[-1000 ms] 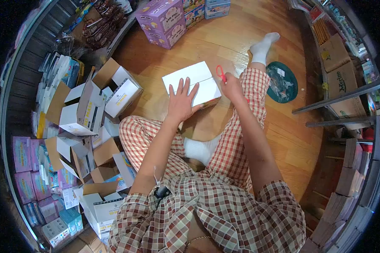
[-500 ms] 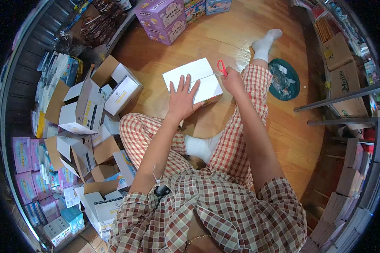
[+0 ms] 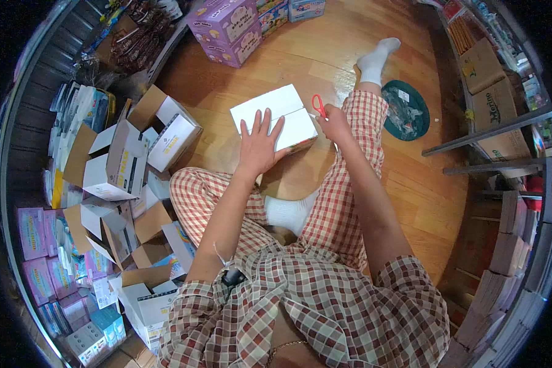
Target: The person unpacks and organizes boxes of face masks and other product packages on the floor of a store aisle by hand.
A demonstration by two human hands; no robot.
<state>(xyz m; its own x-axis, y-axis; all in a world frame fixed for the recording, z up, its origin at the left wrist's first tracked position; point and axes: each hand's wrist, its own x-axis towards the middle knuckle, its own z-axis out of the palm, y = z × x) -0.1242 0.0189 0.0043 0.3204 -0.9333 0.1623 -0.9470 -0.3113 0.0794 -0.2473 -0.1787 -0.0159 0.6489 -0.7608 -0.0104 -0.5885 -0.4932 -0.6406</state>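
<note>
A white carton (image 3: 270,105) rests on the wooden floor between my legs, its top flaps meeting along a seam. My left hand (image 3: 259,144) lies flat on its top with the fingers spread, pressing on the near left part. At the carton's right edge, my right hand (image 3: 336,124) is closed around a pair of red-handled scissors (image 3: 316,103). One red loop sticks up beyond the fingers; the blades are mostly hidden by the hand, close to the end of the seam.
Several opened white cartons (image 3: 119,162) crowd the left side. Purple boxes (image 3: 227,34) stand at the back. A dark green round basin (image 3: 406,110) with plastic scraps sits right of my outstretched foot (image 3: 379,58). A shelf with brown cartons (image 3: 500,110) lines the right.
The view has shifted slightly, moving the whole scene a little left. My right hand stays at the carton's right edge with the scissors, and my left hand remains on top.
</note>
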